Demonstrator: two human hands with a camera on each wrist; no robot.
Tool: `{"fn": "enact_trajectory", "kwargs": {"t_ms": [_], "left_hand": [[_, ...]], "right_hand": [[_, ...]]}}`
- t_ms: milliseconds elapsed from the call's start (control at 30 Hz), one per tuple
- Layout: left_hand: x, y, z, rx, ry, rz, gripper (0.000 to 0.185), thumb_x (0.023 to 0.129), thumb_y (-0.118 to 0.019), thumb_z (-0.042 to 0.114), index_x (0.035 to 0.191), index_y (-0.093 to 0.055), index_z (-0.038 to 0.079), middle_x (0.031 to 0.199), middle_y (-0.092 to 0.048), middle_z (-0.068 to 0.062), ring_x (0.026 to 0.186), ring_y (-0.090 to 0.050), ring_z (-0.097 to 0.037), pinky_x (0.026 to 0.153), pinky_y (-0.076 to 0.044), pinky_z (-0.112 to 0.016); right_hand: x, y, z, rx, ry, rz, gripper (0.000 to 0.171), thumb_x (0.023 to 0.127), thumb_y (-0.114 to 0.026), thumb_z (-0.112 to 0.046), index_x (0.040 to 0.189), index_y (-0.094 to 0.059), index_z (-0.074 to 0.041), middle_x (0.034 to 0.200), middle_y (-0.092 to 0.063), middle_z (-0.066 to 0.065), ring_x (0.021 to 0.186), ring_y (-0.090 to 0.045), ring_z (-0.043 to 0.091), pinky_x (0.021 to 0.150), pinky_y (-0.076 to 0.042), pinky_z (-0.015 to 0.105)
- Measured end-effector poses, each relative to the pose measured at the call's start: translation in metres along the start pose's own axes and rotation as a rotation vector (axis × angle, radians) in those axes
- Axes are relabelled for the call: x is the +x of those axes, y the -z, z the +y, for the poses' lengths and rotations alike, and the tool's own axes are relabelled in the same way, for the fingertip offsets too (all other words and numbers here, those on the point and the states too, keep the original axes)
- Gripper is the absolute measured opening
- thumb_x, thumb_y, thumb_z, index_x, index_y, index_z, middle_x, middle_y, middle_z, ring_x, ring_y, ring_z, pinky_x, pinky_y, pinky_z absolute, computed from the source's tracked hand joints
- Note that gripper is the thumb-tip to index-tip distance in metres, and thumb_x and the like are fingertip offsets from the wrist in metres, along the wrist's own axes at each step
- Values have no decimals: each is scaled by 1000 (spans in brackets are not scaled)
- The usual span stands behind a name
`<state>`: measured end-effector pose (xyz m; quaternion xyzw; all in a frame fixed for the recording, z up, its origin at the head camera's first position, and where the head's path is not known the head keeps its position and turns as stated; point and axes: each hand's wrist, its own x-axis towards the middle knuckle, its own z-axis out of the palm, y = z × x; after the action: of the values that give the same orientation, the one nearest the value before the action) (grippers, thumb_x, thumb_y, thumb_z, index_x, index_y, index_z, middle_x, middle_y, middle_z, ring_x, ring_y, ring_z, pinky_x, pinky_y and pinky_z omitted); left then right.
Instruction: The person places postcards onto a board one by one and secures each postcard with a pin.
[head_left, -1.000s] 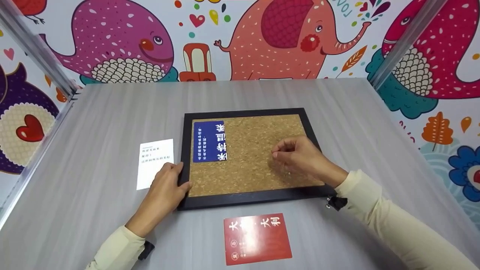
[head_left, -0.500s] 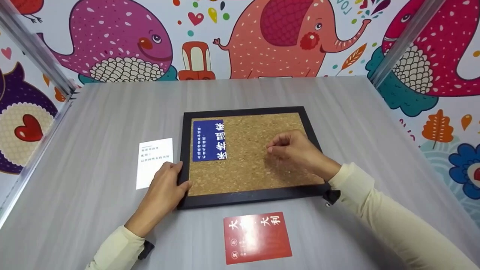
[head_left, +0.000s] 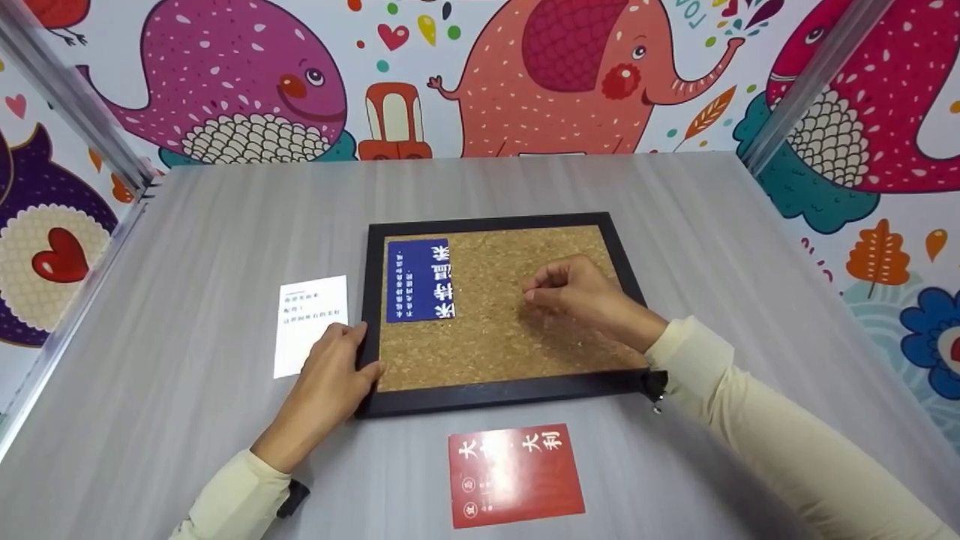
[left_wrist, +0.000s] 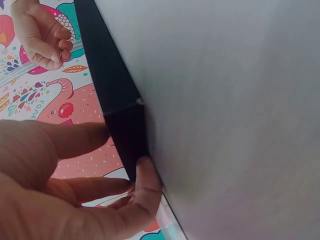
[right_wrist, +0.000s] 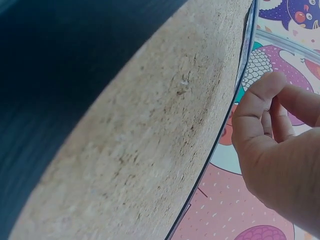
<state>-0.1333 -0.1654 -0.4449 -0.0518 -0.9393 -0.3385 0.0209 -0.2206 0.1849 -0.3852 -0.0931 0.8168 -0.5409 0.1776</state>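
A cork board in a black frame lies on the table. My left hand grips its left edge near the front corner; in the left wrist view the thumb and fingers close around the black frame. A blue card with white characters lies on the board's left part. Over the cork's right half is my right hand, thumb and index fingertip together, other fingers curled. I cannot tell whether something small is between those fingertips. A tiny pale speck shows on the cork.
A white card with printed text lies left of the board, beside the left hand. In front of the board is a glossy red card. Behind the grey table stands a wall with cartoon animals.
My right hand has moved left and slightly away from me over the cork, toward the blue card, keeping its pinched shape. The left hand stays on the frame.
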Motion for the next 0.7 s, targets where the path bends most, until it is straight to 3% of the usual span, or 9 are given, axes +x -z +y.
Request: {"fn": "enact_trajectory", "kwargs": {"t_ms": [267,533,633,700], "left_hand": [[2,-2,-6,0,-7,-2,67,95,-82,8,147,-54,-22,129,-62,-35,121,-64,-48,104,-52,-60],[9,-16,-30,35,-38,5,71,97,-83,15,150,-52,-19,131,-63,-32,123,-64,-46,105,-52,-60],[9,-16,-28,28,-28,8,70,96,-84,16,150,-54,-19,131,-63,-31,123,-65,-45,105,-52,-60],[6,-9,-17,16,-8,-3,69,96,-84,13,149,-54,-20,131,-63,-33,124,-64,-47,106,-52,-60]], "right_hand": [[8,-5,-4,-7,-5,6,12,103,-75,-2,109,-77,8,91,-75,4,76,-65,10,65,-53,22],[14,-7,-8,15,-18,-10,13,104,-74,-2,112,-77,7,94,-77,6,78,-67,12,68,-57,25],[18,-7,-8,23,-17,-7,11,103,-75,-2,110,-77,7,92,-77,6,75,-66,12,65,-55,25],[21,-8,-9,19,-17,-3,12,102,-75,-2,110,-77,7,91,-76,6,74,-65,12,63,-53,24]]}}
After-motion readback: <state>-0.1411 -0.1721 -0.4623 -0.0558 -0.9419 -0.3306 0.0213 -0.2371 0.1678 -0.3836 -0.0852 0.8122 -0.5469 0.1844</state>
